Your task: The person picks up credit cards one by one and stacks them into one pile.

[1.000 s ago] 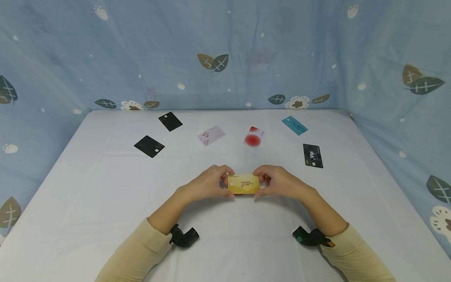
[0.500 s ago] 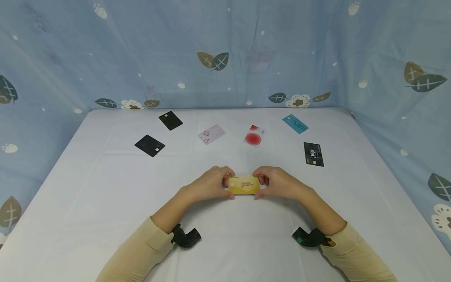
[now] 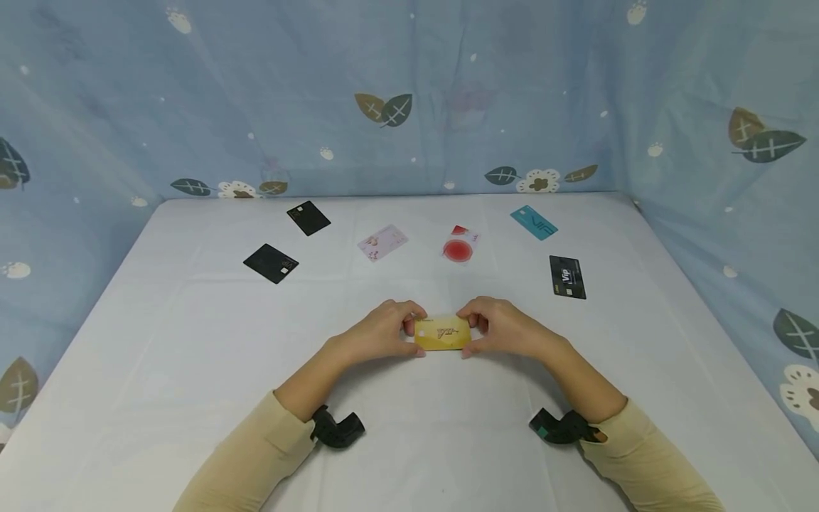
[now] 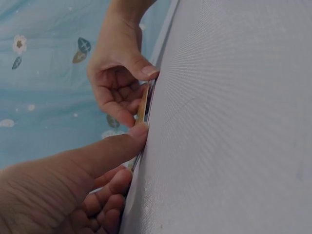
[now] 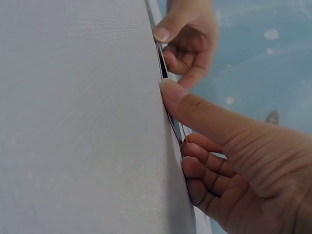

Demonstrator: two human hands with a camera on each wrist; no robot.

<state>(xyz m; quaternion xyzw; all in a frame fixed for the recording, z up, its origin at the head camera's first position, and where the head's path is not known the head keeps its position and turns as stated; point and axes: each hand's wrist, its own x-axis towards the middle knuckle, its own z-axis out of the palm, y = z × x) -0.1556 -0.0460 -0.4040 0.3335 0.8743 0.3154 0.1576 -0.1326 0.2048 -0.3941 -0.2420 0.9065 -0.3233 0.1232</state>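
Observation:
A gold card [image 3: 443,334] with dark lettering lies flat, low over the white table, in the middle of the head view. My left hand [image 3: 382,331] pinches its left end between thumb and fingers. At the opposite end my right hand [image 3: 508,328] holds it the same way. Seen edge-on in the left wrist view, the gold card [image 4: 143,103] has a darker layer beneath it. The right wrist view also shows thin card edges [image 5: 163,63] with a dark gap between them, close to the cloth. Fingers and the top card hide most of what lies underneath.
Farther back on the white tablecloth [image 3: 192,370] lie two black cards [image 3: 271,264] at left, a pale pink card [image 3: 382,243], a red-and-white card [image 3: 458,245], a teal card [image 3: 534,222] and a black VIP card [image 3: 567,277]. A blue patterned curtain [image 3: 288,85] surrounds the table.
A reddish edge that stuck out below the gold card's near side a second ago is now hidden. Both hands keep their grip in nearly the same place.

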